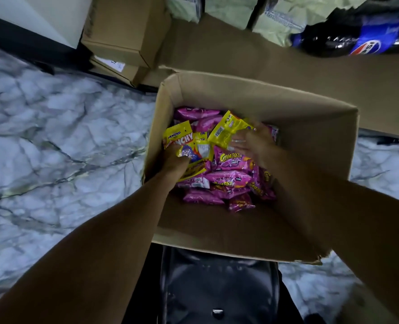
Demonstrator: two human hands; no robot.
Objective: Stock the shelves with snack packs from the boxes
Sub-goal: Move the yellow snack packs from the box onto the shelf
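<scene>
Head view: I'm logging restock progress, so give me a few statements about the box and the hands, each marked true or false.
1. Both hands are inside the open cardboard box. True.
2. The left hand grips yellow snack packs. True.
3. The box holds only yellow packs. False: most are pink packs, with a few yellow ones on top.
4. The right hand rests on the marble floor. False: it is in the box, touching a yellow pack.
5. A dark cola bottle lies beyond the box. True.
</scene>
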